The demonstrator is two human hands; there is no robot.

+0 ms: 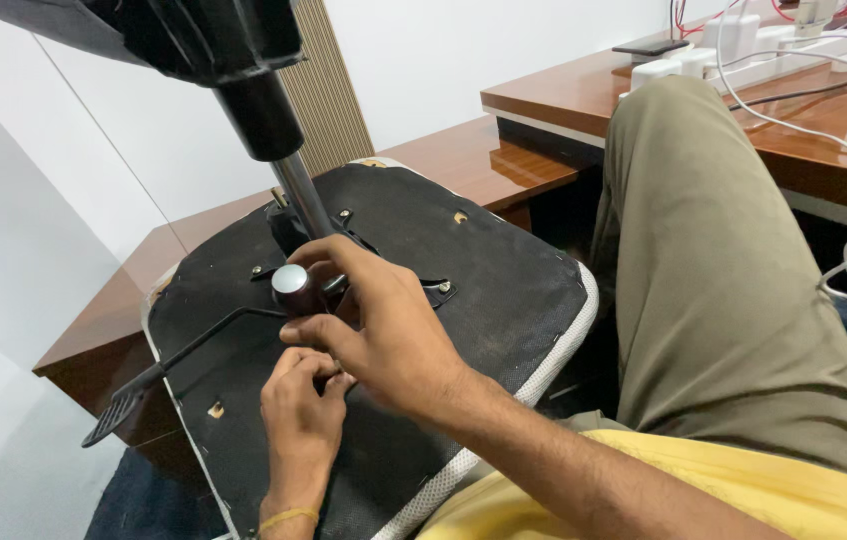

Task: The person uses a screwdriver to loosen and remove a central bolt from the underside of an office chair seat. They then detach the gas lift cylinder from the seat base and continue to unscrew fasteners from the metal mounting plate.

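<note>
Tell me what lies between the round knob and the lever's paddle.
In the head view, only the thin black lever rod spans it, running from the knob over the black seat underside to the paddle.

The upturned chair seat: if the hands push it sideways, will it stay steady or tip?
The upturned chair seat would probably rock, since it lies tilted across a wooden desk. The metal column rising from it likely makes it top-heavy. Both hands rest at its centre.

Right hand point(388, 330) covers the seat plate's point(438, 290) centre; chair base point(193, 35) cut by top edge; left fingertips point(328, 375) hidden beneath.
</note>
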